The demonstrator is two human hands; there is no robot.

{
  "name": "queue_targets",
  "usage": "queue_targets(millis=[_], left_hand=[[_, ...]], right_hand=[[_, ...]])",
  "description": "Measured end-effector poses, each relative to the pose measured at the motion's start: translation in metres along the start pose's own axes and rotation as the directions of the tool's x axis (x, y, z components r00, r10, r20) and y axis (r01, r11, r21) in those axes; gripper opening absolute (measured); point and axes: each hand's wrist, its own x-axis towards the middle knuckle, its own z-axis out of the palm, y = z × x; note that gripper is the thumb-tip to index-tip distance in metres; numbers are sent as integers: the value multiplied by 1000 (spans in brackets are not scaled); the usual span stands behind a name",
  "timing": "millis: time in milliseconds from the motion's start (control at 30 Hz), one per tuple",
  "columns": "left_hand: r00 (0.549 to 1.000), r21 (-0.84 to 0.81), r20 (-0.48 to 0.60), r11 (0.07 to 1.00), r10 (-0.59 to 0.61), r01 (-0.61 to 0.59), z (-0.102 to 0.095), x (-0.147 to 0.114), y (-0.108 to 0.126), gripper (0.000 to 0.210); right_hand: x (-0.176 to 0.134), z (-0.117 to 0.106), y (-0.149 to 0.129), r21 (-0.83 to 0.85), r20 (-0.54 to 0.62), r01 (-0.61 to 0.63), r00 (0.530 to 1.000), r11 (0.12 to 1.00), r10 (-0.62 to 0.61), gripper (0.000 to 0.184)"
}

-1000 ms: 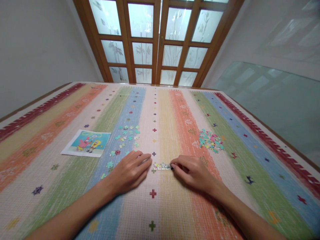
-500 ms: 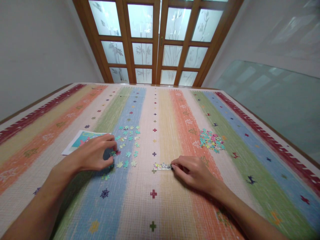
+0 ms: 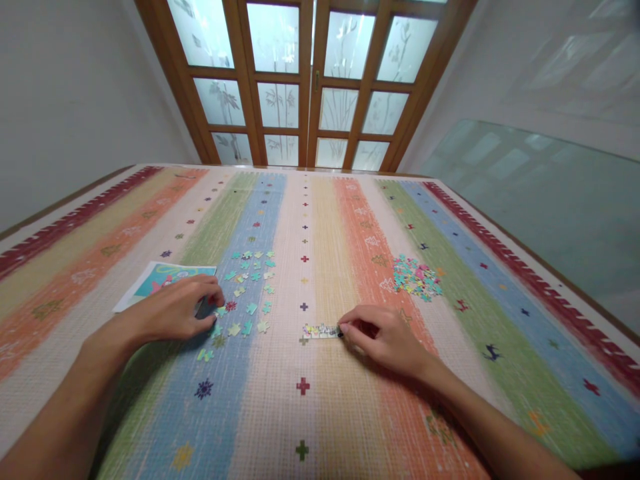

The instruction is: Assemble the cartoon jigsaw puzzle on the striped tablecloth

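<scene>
My left hand (image 3: pixel 187 308) hovers at the left edge of the spread-out jigsaw pieces (image 3: pixel 251 308). Its thumb and fingers are curled but apart, and a small teal piece (image 3: pixel 220 311) shows at the fingertips; whether they touch it I cannot tell. My right hand (image 3: pixel 387 340) pinches the right end of a short strip of joined jigsaw pieces (image 3: pixel 320 331), with a dark puzzle piece (image 3: pixel 341 331) at its fingertips. The spread pieces are mostly teal and pale yellow. Partly behind my left hand lies a picture sheet (image 3: pixel 160 279) in teal and pink.
To the right, beyond my right hand, sits a heap of mixed puzzle pieces (image 3: pixel 417 279). A striped, patterned tablecloth (image 3: pixel 280 413) covers the table. Wooden doors with frosted panes (image 3: pixel 277 103) stand past the far edge, and a glass panel (image 3: pixel 540 180) is at the right.
The view has shifted slightly. My left hand's thumb and fingers have come closer together beside the teal pieces. My right hand stays at the strip's right end.
</scene>
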Motion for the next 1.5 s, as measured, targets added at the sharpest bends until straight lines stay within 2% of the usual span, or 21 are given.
queue_targets(millis=[200,433,633,800,933,1133,1500], left_hand=[[999,-24,43,999,-20,21,2,-1,1,17],[999,-24,-45,1000,2,-3,3,0,3,15],[991,40,-132,999,36,-31,7,5,4,24],[957,101,-290,995,35,-5,15,13,3,32],[938,111,-346,993,11,29,19,15,-3,29],[949,119,-315,993,27,12,19,13,-12,32],[944,125,-328,992,30,12,23,17,-6,36]], right_hand=[[0,1,0,59,0,-34,999,998,34,23],[-1,2,-1,36,23,-38,999,999,37,23],[-2,3,0,88,1,-37,999,995,37,22],[-3,2,-2,102,1,-45,999,994,45,23],[-3,2,-3,103,5,-46,999,994,46,23],[-4,3,-3,78,33,-50,998,996,47,24],[-3,2,-6,129,11,-49,999,990,48,25]])
